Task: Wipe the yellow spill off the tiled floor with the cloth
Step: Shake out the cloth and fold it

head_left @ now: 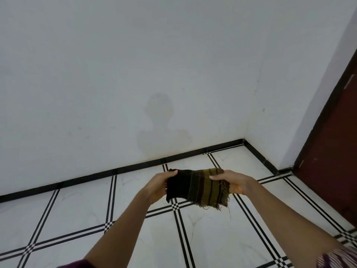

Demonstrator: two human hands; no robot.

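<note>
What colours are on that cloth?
The cloth is dark brown-black with mustard-yellow stripes and a frayed edge, seen in the head view.

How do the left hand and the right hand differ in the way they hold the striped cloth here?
The left hand grips the cloth at its dark, near-black end; the right hand grips the yellow-green, frayed end. The left thumb lies over the top edge, while the right thumb presses on the cloth's near face. Both hands hold it in the air above the tiled floor.
</note>
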